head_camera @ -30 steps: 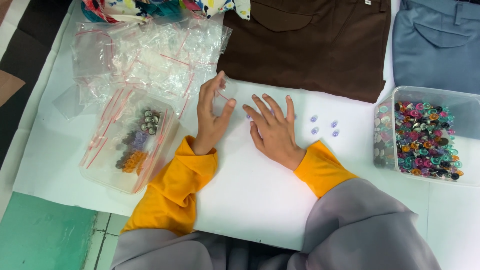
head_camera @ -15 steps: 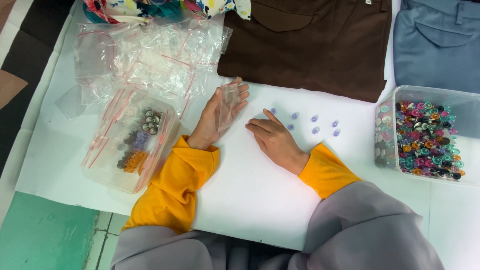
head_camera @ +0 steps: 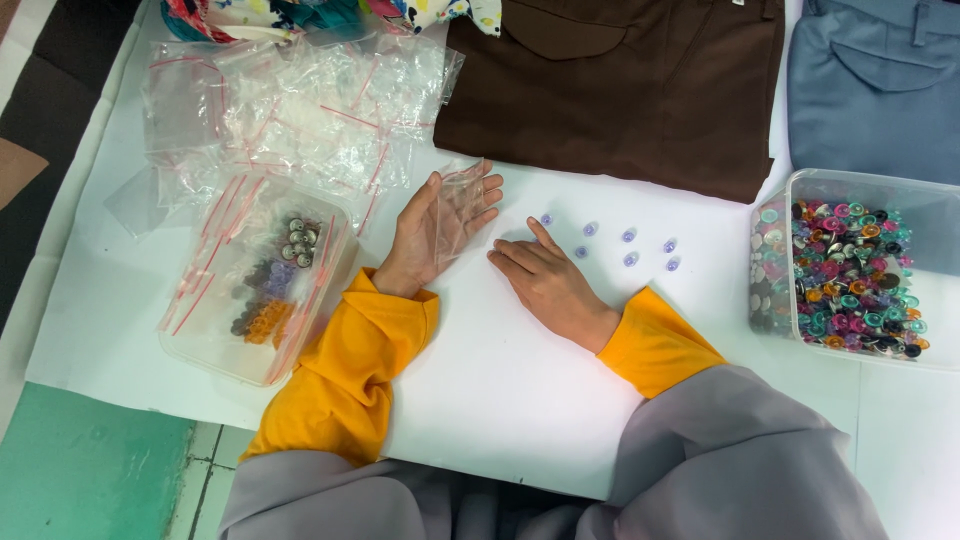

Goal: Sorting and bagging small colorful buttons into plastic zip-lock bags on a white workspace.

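A small clear plastic bag [head_camera: 462,203] is held in the left hand [head_camera: 435,232], palm up, fingers loosely curled round it. The right hand [head_camera: 545,280] is laid flat and open on the white table [head_camera: 500,400], its forefinger stretched toward six small lilac beads [head_camera: 625,248] scattered just beyond. A clear tub of mixed coloured beads [head_camera: 850,265] is seen to the right, a pile of clear zip bags [head_camera: 300,110] to the left.

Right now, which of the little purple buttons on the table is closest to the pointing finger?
The leftmost purple button, right at the tip of the right hand's index finger. The other five lie farther right, towards the clear button box.
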